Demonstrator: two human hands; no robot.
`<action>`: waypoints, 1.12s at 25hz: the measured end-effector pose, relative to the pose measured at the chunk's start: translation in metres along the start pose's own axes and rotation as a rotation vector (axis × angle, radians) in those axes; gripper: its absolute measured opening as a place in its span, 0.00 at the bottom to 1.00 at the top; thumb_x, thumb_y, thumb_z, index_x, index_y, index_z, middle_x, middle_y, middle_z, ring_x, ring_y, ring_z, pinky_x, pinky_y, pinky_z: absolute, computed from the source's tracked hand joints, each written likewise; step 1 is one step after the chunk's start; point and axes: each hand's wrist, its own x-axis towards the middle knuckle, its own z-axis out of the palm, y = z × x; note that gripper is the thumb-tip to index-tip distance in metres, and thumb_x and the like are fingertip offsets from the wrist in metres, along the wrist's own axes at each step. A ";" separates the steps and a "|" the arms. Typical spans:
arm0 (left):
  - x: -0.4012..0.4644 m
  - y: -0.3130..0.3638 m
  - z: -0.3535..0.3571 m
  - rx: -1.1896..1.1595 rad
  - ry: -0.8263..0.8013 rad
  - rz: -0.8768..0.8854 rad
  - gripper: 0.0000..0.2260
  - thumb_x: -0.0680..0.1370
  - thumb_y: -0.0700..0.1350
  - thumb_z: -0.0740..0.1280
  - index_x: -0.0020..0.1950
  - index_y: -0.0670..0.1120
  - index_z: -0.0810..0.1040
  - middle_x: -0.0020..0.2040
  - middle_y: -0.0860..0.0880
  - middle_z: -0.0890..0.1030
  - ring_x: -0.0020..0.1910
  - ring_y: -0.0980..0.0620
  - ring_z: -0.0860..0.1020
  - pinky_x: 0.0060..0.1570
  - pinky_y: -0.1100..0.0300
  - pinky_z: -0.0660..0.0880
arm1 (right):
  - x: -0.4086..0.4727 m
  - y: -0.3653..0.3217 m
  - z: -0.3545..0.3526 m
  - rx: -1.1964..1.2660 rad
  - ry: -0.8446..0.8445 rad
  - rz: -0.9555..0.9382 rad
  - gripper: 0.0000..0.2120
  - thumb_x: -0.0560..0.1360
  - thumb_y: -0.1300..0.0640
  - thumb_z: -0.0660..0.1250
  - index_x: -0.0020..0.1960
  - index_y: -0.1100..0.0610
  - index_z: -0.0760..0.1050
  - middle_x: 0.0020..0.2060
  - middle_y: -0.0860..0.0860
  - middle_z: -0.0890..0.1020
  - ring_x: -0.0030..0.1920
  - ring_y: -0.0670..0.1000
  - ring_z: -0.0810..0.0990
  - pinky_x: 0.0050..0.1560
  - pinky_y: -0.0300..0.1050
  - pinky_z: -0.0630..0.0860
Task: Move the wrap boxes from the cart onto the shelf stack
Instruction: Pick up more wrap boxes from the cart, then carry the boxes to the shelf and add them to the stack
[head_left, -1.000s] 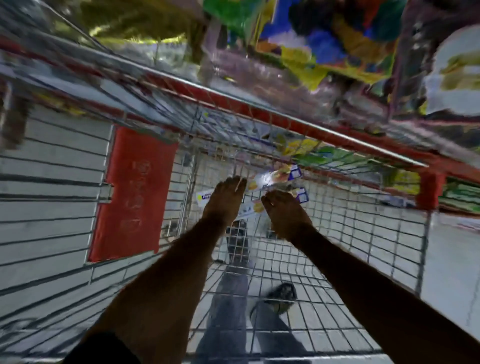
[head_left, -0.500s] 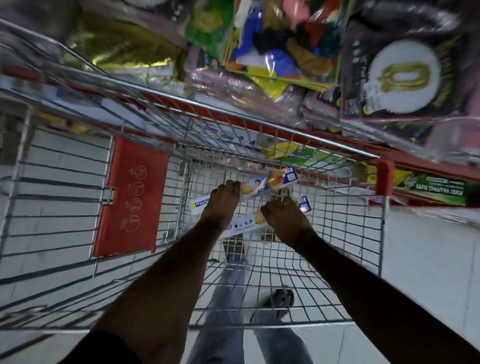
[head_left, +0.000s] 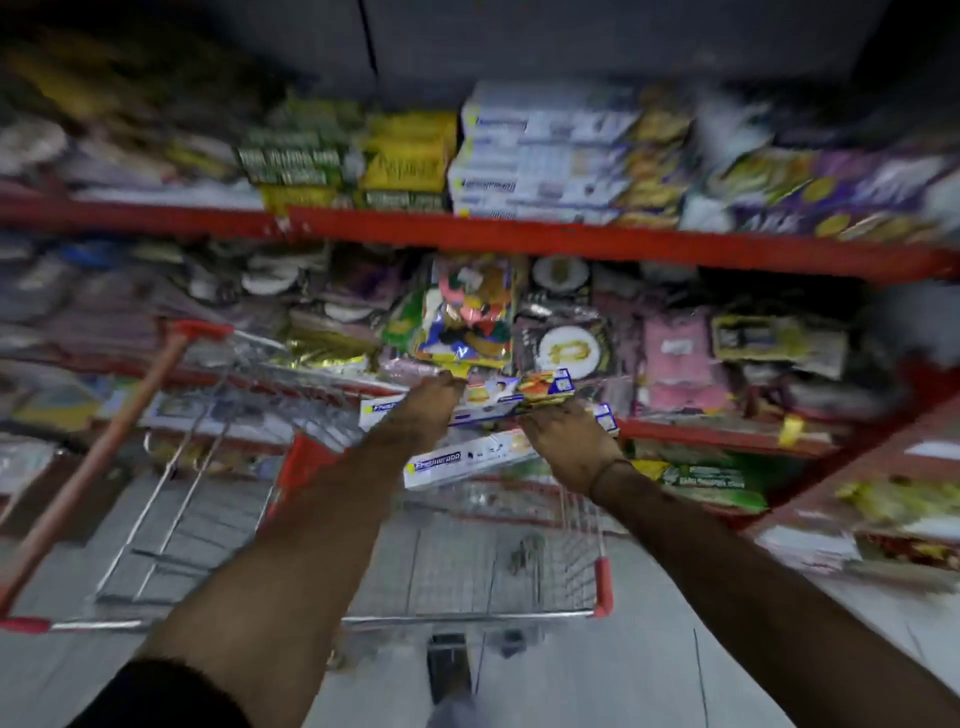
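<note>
Two long white wrap boxes are lifted above the wire cart (head_left: 467, 616). My left hand (head_left: 421, 410) grips the upper wrap box (head_left: 493, 397), whose right end shows a burger picture. My right hand (head_left: 563, 441) holds the lower wrap box (head_left: 467, 460), which tilts down to the left. Both boxes hang in front of the middle shelf. On the top shelf, above the red rail (head_left: 519, 239), stands a stack of matching white wrap boxes (head_left: 540, 161). The view is blurred by motion.
Green and yellow packets (head_left: 353, 156) sit left of the shelf stack, purple packs (head_left: 831, 192) to its right. Hanging party packs (head_left: 467, 317) fill the middle shelf. The cart's red handle (head_left: 98, 457) slants at the left. Grey floor lies below.
Both hands have lifted the two wrap boxes up out of the cart basket. My head has tilted up, bringing the upper shelves and the stack into view.
</note>
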 end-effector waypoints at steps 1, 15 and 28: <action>0.000 0.015 -0.033 0.014 0.047 0.012 0.29 0.76 0.39 0.72 0.74 0.36 0.68 0.68 0.34 0.72 0.67 0.34 0.73 0.67 0.46 0.73 | -0.007 0.014 -0.024 -0.021 0.031 0.030 0.21 0.62 0.65 0.70 0.56 0.62 0.77 0.47 0.59 0.83 0.46 0.60 0.82 0.46 0.56 0.77; 0.101 0.100 -0.287 0.248 0.402 0.087 0.23 0.77 0.29 0.64 0.73 0.38 0.69 0.67 0.37 0.73 0.66 0.36 0.74 0.64 0.43 0.74 | 0.011 0.159 -0.199 -0.087 0.295 0.385 0.26 0.68 0.65 0.68 0.66 0.58 0.69 0.57 0.56 0.80 0.57 0.58 0.78 0.54 0.54 0.73; 0.256 0.073 -0.277 0.194 0.184 0.158 0.25 0.78 0.29 0.65 0.75 0.39 0.69 0.77 0.37 0.66 0.73 0.38 0.69 0.71 0.48 0.71 | 0.091 0.213 -0.169 -0.013 0.278 0.469 0.24 0.70 0.64 0.67 0.66 0.59 0.70 0.59 0.57 0.80 0.57 0.60 0.78 0.56 0.55 0.74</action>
